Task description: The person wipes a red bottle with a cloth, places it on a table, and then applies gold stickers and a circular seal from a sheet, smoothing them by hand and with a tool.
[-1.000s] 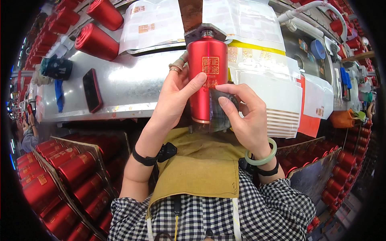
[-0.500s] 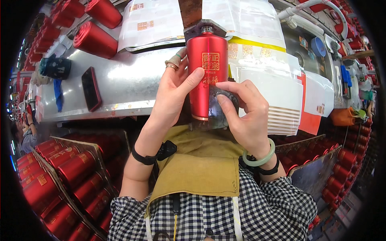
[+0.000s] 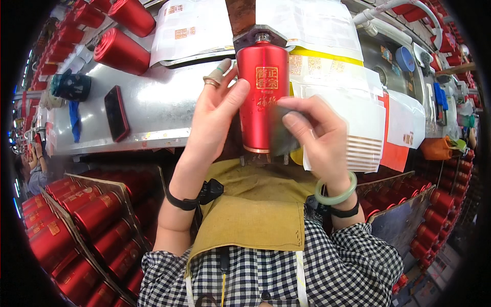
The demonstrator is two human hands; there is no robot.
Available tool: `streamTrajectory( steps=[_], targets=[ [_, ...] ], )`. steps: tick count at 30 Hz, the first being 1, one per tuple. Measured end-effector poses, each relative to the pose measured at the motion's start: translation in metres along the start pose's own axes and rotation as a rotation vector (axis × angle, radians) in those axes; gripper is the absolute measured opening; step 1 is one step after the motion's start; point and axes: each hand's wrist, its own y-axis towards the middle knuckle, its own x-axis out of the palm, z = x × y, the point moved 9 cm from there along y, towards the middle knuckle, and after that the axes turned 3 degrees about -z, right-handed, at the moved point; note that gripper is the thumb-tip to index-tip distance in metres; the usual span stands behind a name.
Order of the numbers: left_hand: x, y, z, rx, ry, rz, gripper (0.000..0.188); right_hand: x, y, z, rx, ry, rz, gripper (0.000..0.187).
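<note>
A red metallic bottle (image 3: 255, 123) with gold characters lies lengthwise in front of me, its neck pointing away and set in a dark holder (image 3: 245, 38). My left hand (image 3: 217, 102) is at the bottle's left side, fingers apart, two of them wearing finger covers; its thumb is at the bottle's edge and grips nothing. At the right side, my right hand (image 3: 317, 128) pinches a dark, see-through piece of film (image 3: 283, 130) between thumb and forefinger. The film is smeared by motion, and its far edge is hard to make out.
White sheets with gold transfers (image 3: 332, 97) lie right of the bottle, more sheets (image 3: 194, 30) at the far left. A phone (image 3: 116, 113), a dark jar (image 3: 70, 85) and red bottles (image 3: 123, 51) are on the metal table (image 3: 163, 102). Racks of red bottles (image 3: 94, 210) flank me below.
My left thumb has drawn back from the bottle's front to its left edge. My right hand has moved slightly right with the film, which now blurs beside the bottle.
</note>
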Motion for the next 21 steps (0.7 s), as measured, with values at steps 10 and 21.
streamTrajectory(
  steps=[10,21],
  targets=[
    [0.019,-0.003,0.004,-0.019,0.240,-0.109,0.095,-0.006,0.049,0.028,0.206,0.251,-0.072,0.032],
    [0.025,-0.005,0.000,0.013,0.260,-0.077,0.088,0.015,0.064,0.046,0.172,0.188,-0.027,0.044]
  ],
)
